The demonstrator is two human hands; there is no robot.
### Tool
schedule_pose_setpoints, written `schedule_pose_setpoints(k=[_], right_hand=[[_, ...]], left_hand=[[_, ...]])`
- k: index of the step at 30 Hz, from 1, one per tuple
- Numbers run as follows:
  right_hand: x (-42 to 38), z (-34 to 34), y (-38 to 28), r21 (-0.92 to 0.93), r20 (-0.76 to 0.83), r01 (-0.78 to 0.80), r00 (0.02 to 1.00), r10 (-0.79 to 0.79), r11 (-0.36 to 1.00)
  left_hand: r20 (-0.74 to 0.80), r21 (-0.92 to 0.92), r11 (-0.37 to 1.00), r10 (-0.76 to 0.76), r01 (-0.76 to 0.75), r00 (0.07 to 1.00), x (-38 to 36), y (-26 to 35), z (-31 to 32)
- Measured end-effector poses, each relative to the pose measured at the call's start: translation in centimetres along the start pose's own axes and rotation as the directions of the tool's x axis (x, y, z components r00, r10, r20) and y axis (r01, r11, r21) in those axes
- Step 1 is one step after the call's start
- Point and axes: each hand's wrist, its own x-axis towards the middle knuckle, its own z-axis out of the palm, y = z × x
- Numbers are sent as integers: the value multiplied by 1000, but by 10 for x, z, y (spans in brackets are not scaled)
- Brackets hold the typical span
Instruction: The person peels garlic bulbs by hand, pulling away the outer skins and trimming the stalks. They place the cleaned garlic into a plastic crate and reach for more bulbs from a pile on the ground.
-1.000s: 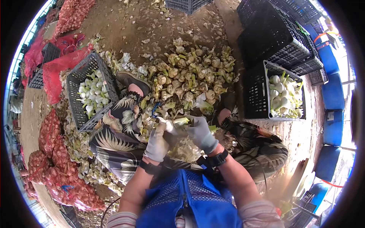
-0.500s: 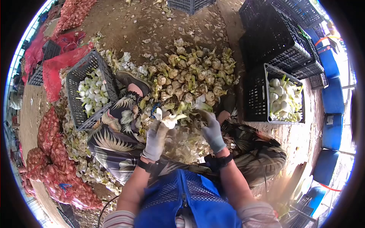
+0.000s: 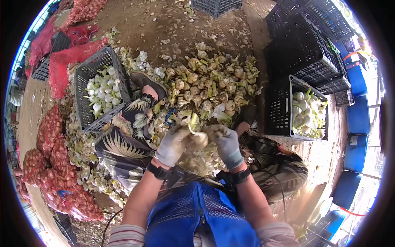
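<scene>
Both hands wear pale, soiled gloves and meet over the peelings between my legs. My left hand (image 3: 173,144) is closed round a garlic bulb (image 3: 198,139) with loose leafy skin standing up from it. At the bulb's right side, my right hand (image 3: 224,142) has its fingers curled against the skin. Beyond them lies a heap of unpeeled garlic (image 3: 214,82). White peeled bulbs (image 3: 103,88) fill part of a dark crate (image 3: 88,111) on the left. More peeled bulbs with green stems (image 3: 306,115) are in a black crate (image 3: 279,109) on the right.
Red net sacks of bulbs (image 3: 55,173) lie at the left. Stacked black crates (image 3: 292,49) stand at the upper right, beside blue containers (image 3: 357,113). Another crate (image 3: 216,7) is at the top. Skins (image 3: 88,164) cover much of the floor round my legs.
My right hand has moved in to the bulb and closed on its skin. The clean white bulb now looks blurred and wrapped in loose skin. The whole view has shifted slightly.
</scene>
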Motion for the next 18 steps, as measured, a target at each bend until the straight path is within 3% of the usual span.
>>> schedule_pose_setpoints(k=[1,2,3,6,7,9,10,11,12,13,14,15,16,17,18], right_hand=[[1,-4,1,143,-104,-26,994,41,989],[-1,-4,-2,137,-108,-26,993,41,990],[-4,-3,-4,172,-107,-25,993,44,985],[-3,-9,9,138,-77,-59,995,70,989],[-2,-1,7,157,-101,-25,994,41,987],[-2,7,-3,160,-175,14,984,15,987],[2,-5,4,251,-178,-14,982,60,968],[0,-6,1,200,-188,0,981,38,980],[-3,-6,-1,149,-200,12,980,18,989],[-4,-2,-1,146,-200,7,979,23,989],[-4,4,0,89,-223,37,975,-17,995],[-2,9,0,32,-241,71,969,-61,997],[-1,15,-2,33,-237,73,969,-63,997],[-3,20,-6,-250,-178,144,965,-191,957],[-5,23,-9,-509,-86,212,952,-294,834]], left_hand=[[43,323,925,195,-198,980,-1,1,-5],[145,595,713,358,-370,922,-4,8,8],[-93,146,960,252,-237,963,-13,13,21],[-141,47,940,340,-336,930,-22,12,14],[-39,-8,921,388,-389,921,-27,17,11],[-212,-138,882,418,-450,883,-38,23,10],[-307,-187,834,453,-520,837,-43,29,2],[-164,156,845,533,-512,830,-48,40,-10],[-152,256,895,410,-365,899,-50,48,-19],[55,793,505,499,-342,865,-45,50,-25],[276,961,-132,435,-243,857,-39,50,-28],[-139,937,350,407,-14,903,-39,30,-23],[27,994,-102,464,24,885,-33,23,-31],[154,981,-185,525,-65,837,-27,15,-32],[278,952,-270,569,-143,774,-22,6,-33]])
